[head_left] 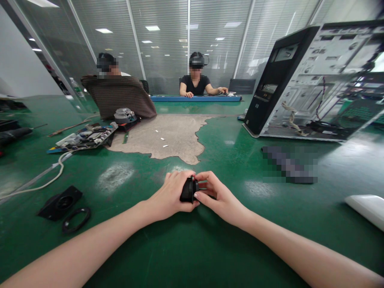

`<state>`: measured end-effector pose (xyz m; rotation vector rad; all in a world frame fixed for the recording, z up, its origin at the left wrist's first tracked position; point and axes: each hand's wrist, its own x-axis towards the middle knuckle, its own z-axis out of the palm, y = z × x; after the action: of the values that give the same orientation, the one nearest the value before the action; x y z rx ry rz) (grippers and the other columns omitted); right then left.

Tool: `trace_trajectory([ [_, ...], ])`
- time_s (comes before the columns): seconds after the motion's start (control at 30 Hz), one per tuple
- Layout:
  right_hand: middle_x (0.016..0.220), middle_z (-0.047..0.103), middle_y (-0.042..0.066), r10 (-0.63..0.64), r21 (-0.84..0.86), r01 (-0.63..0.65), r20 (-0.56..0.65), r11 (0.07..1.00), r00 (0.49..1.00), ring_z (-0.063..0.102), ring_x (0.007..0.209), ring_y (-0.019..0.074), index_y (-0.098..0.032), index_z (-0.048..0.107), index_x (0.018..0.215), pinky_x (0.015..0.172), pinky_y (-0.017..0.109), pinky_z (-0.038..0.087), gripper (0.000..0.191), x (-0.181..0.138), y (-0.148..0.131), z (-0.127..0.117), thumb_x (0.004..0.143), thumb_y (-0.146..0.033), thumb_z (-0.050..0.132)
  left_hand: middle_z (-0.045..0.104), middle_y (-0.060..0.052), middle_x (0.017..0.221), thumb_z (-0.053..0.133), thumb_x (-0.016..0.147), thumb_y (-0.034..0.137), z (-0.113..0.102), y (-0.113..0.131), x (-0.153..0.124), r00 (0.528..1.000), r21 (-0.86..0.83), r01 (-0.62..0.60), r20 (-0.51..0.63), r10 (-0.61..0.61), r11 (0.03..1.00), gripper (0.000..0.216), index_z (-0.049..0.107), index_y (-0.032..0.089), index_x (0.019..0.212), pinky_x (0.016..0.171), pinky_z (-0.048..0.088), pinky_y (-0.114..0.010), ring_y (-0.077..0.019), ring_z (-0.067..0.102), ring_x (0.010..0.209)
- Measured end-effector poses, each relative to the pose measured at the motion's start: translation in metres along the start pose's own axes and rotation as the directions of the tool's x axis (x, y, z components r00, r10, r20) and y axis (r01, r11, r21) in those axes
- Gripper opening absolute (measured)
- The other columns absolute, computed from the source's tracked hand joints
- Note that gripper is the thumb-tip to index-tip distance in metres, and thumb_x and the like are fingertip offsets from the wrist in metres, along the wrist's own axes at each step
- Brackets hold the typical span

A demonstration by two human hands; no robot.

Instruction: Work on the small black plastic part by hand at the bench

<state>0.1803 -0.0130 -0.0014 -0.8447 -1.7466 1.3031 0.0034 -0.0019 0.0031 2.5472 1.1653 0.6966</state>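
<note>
Gripping the small black part [188, 190] firmly between my left hand [171, 195] and right hand [216, 196], above the green table [192, 248].

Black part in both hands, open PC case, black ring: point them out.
black part [188, 190], head view, its dark side.
open PC case [315, 80], head view, bare inner panel.
black ring [76, 219], head view, its rim.

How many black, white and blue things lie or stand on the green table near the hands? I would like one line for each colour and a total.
Black: 4, the small part in both hands, square speaker, ring, open computer case
White: 2, cable, flat object
Blue: 1, long board
Total: 7
</note>
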Motion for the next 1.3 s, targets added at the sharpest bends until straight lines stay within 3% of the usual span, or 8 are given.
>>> trace_trajectory([
  [0.27, 0.099, 0.047, 0.001, -0.078, -0.003, 0.078, -0.006, 0.997, 0.997, 0.053, 0.096, 0.0134, -0.023, 0.043, 0.094, 0.089, 0.034, 0.047, 0.027, -0.0009, 0.0013, 0.0012, 0.074, -0.012, 0.056, 0.049, -0.003, 0.099, 0.060, 0.066, 0.027, -0.0022, 0.0008, 0.0001, 1.000, 0.006, -0.022, -0.006, 0.022, 1.000, 0.052, 0.033, 0.023, 0.110, 0.078, 0.032, -0.035, -0.0211, 0.047, 0.089],
  [0.43, 0.096, 0.047, 0.001, -0.038, 0.004, 0.039, -0.014, 0.999, 0.999, 0.055, 0.094, 0.0143, -0.022, 0.045, 0.093, 0.083, 0.033, 0.050, 0.016, -0.0004, 0.0025, 0.0002, 0.079, -0.021, 0.054, 0.049, -0.003, 0.097, 0.060, 0.067, 0.031, -0.0009, 0.0011, 0.0007, 1.000, 0.006, -0.008, 0.005, 0.008, 1.000, 0.050, 0.033, 0.023, 0.109, 0.078, 0.032, -0.036, -0.0209, 0.047, 0.088],
  [0.63, 0.102, 0.051, 0.004, 0.005, -0.039, -0.006, -0.012, 0.999, 1.000, 0.054, 0.098, 0.0162, -0.022, 0.043, 0.101, 0.086, 0.035, 0.048, 0.025, 0.0007, 0.0012, -0.0005, 0.078, -0.018, 0.054, 0.049, -0.004, 0.099, 0.060, 0.068, 0.031, -0.0006, -0.0002, 0.0009, 1.000, 0.003, -0.012, 0.010, 0.012, 1.000, 0.053, 0.031, 0.023, 0.111, 0.077, 0.032, -0.036, -0.0216, 0.046, 0.089],
  [0.83, 0.099, 0.052, 0.002, -0.054, -0.085, 0.055, 0.006, 0.995, 0.998, 0.054, 0.097, 0.0152, -0.022, 0.042, 0.099, 0.088, 0.034, 0.047, 0.031, -0.0009, -0.0003, -0.0007, 0.074, -0.011, 0.057, 0.048, -0.004, 0.100, 0.061, 0.065, 0.027, -0.0012, -0.0006, 0.0007, 1.000, 0.012, -0.014, 0.011, 0.014, 1.000, 0.055, 0.031, 0.022, 0.111, 0.078, 0.032, -0.036, -0.0216, 0.046, 0.090],
  [1.03, 0.097, 0.050, 0.002, -0.028, -0.032, 0.027, -0.003, 0.999, 1.000, 0.056, 0.094, 0.0144, -0.021, 0.043, 0.096, 0.083, 0.033, 0.050, 0.019, -0.0003, 0.0019, -0.0004, 0.079, -0.019, 0.053, 0.049, -0.003, 0.097, 0.060, 0.068, 0.031, -0.0005, -0.0004, 0.0012, 1.000, -0.002, -0.008, 0.006, 0.008, 1.000, 0.051, 0.033, 0.021, 0.109, 0.077, 0.032, -0.035, -0.0203, 0.046, 0.088],
  [1.3, 0.103, 0.050, 0.005, -0.026, -0.128, 0.023, -0.028, 0.992, 0.999, 0.053, 0.099, 0.0157, -0.021, 0.043, 0.103, 0.083, 0.032, 0.052, 0.029, -0.0008, 0.0003, 0.0027, 0.076, -0.012, 0.052, 0.048, -0.003, 0.099, 0.060, 0.066, 0.027, -0.0009, 0.0003, 0.0018, 1.000, -0.008, -0.003, 0.018, 0.003, 1.000, 0.054, 0.032, 0.022, 0.111, 0.078, 0.031, -0.036, -0.0209, 0.046, 0.089],
])
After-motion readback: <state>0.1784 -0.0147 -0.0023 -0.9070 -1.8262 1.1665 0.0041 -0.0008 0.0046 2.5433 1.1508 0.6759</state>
